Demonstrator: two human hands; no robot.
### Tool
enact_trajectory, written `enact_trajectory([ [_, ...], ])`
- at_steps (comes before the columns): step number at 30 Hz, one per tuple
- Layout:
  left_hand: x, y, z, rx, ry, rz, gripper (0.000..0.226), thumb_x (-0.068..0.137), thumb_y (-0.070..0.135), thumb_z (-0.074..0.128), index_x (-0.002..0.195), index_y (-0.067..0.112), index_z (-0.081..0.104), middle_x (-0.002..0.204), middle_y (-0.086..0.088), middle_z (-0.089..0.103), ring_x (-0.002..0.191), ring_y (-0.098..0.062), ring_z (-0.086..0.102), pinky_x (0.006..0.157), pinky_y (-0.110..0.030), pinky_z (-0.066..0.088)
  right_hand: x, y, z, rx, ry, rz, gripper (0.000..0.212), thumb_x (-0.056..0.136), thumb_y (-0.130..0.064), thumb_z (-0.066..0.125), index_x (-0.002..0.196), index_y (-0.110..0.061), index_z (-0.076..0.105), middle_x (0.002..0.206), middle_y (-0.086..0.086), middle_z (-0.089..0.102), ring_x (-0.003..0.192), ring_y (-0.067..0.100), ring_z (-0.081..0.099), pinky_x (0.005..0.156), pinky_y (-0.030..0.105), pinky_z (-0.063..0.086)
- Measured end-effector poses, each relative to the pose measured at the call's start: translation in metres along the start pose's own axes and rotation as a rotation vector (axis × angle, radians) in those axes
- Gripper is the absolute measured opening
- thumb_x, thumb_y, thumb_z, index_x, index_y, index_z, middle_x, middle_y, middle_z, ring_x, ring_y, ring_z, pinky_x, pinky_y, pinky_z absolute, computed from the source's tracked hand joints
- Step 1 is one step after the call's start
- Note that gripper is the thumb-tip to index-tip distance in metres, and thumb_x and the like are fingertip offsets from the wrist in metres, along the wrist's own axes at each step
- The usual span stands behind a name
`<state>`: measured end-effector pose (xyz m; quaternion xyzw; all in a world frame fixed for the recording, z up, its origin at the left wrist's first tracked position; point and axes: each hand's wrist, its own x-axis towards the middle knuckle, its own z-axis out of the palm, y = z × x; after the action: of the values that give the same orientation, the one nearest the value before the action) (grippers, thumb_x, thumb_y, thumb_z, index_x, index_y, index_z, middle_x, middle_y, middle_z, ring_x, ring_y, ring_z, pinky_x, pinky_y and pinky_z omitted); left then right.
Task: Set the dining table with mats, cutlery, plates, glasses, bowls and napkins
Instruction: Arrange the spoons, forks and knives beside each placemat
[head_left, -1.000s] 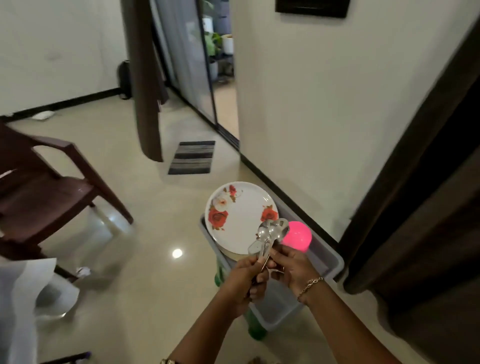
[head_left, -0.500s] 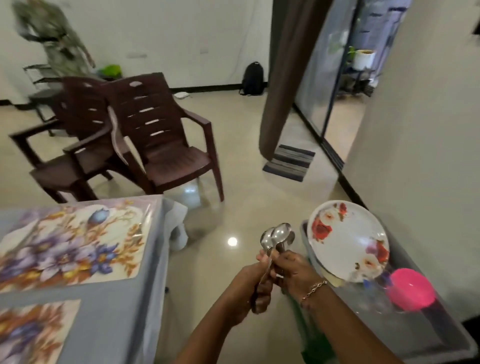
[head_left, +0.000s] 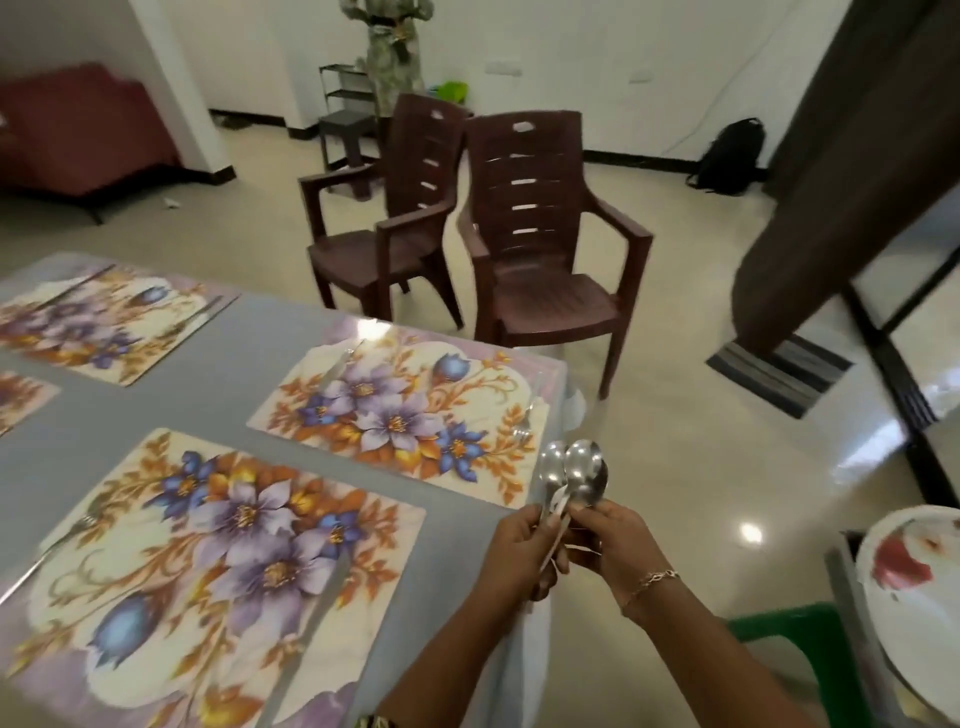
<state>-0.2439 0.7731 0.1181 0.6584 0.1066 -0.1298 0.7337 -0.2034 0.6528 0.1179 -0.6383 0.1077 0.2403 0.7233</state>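
Spoons: a small bunch of shiny metal spoons (head_left: 571, 478) is held upright in both hands, bowls on top, just off the right edge of the worktop and above the floor.
Left hand: the left hand (head_left: 519, 551) has its fingers curled round the lower handles.
Right hand: the right hand (head_left: 610, 545), a thin gold bracelet (head_left: 652, 579) on its wrist, pinches the handles just under the bowls.
Worktop: a grey-covered worktop (head_left: 234, 364) carries rectangular mats printed with purple and blue flowers.
Near mat: the nearest floral mat (head_left: 208, 571) has a metal fork (head_left: 67, 535) at its left side and a knife (head_left: 311, 613) at its right.
Far mat: the floral mat beyond it (head_left: 405, 415) has a knife (head_left: 337, 364) on its far side and a fork (head_left: 524, 423) by the corner nearest the spoons.
Plate: a round white plate with a red flower (head_left: 914, 597) shows at the right edge, beside a green plastic stool (head_left: 779, 629).
Chairs: two dark brown plastic armchairs (head_left: 540, 260) stand side by side on the floor beyond the worktop.
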Motion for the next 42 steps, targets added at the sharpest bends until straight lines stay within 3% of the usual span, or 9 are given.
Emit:
enact_trajectory([
  [4,-0.021,-0.008,-0.031,-0.040,0.142,0.013,0.024,0.099,0.022,0.043,0.087,0.008,0.058,0.054,-0.001,0.059,0.037,-0.008,0.046,0.038,-0.019,0.036,-0.004,0.010,0.038,-0.014,0.002,0.023,0.018,0.091,-0.006,0.050,0.087,0.008,0.061,0.073,0.021,0.064,0.046,0.019,0.057,0.058,0.032,0.047],
  [6,-0.031,-0.014,-0.042,-0.063,0.214,-0.005,0.024,0.100,0.019,0.042,0.085,0.006,0.056,0.051,0.000,0.061,0.039,-0.010,0.052,0.040,-0.019,0.040,-0.008,0.015,0.050,-0.021,0.006,0.045,0.017,0.091,-0.006,0.050,0.083,0.006,0.060,0.075,0.022,0.067,0.052,0.021,0.063,0.057,0.031,0.050],
  [10,-0.057,-0.027,-0.062,-0.116,0.333,-0.034,0.025,0.100,0.015,0.039,0.083,0.003,0.053,0.060,-0.005,0.062,0.047,-0.012,0.058,0.043,-0.021,0.044,-0.023,0.026,0.070,-0.052,-0.002,0.094,0.020,0.094,-0.008,0.046,0.078,-0.002,0.057,0.065,0.013,0.068,0.057,0.023,0.066,0.059,0.032,0.051],
  [15,-0.101,-0.041,-0.089,-0.114,0.457,-0.043,0.027,0.100,0.015,0.039,0.077,0.009,0.051,0.057,-0.002,0.064,0.048,-0.010,0.056,0.047,-0.018,0.041,-0.052,0.041,0.095,-0.098,-0.054,0.147,0.017,0.096,-0.012,0.045,0.084,-0.006,0.056,0.057,0.010,0.064,0.046,0.018,0.063,0.042,0.022,0.049],
  [17,-0.125,-0.044,-0.099,-0.121,0.508,-0.054,0.027,0.100,0.012,0.036,0.077,0.009,0.049,0.052,-0.001,0.060,0.041,-0.009,0.051,0.041,-0.017,0.037,-0.067,0.052,0.104,-0.104,-0.100,0.181,0.008,0.093,-0.003,0.048,0.090,-0.005,0.055,0.059,0.011,0.064,0.047,0.018,0.063,0.043,0.022,0.051],
  [22,-0.187,-0.047,-0.124,-0.089,0.610,-0.086,0.026,0.100,0.011,0.038,0.078,0.007,0.052,0.051,-0.003,0.047,0.030,-0.003,0.036,0.032,-0.013,0.026,-0.106,0.081,0.130,-0.088,-0.169,0.232,0.024,0.085,0.019,0.043,0.097,0.002,0.054,0.073,0.019,0.064,0.054,0.021,0.064,0.047,0.024,0.054],
  [33,-0.234,-0.046,-0.195,-0.141,0.612,-0.072,0.029,0.101,0.018,0.039,0.084,0.004,0.057,0.045,0.002,0.041,0.030,-0.003,0.027,0.031,-0.013,0.019,-0.114,0.100,0.201,-0.132,-0.039,0.168,0.018,0.083,0.017,0.051,0.083,0.000,0.057,0.071,0.013,0.059,0.061,0.024,0.061,0.047,0.027,0.056],
  [37,-0.222,-0.043,-0.237,-0.082,0.534,-0.083,0.024,0.101,0.018,0.037,0.085,0.010,0.053,0.053,-0.001,0.040,0.037,-0.005,0.028,0.034,-0.015,0.021,-0.099,0.112,0.226,-0.176,0.100,0.191,0.019,0.081,0.018,0.054,0.078,0.001,0.059,0.063,0.011,0.056,0.043,0.016,0.053,0.041,0.025,0.052],
  [42,-0.206,-0.032,-0.291,-0.052,0.425,-0.121,0.019,0.102,0.015,0.035,0.093,0.015,0.051,0.058,-0.002,0.037,0.040,-0.005,0.027,0.033,-0.012,0.019,-0.083,0.130,0.255,-0.245,0.312,0.235,0.027,0.075,0.021,0.060,0.064,-0.004,0.057,0.059,0.014,0.055,0.048,0.023,0.052,0.042,0.027,0.049],
])
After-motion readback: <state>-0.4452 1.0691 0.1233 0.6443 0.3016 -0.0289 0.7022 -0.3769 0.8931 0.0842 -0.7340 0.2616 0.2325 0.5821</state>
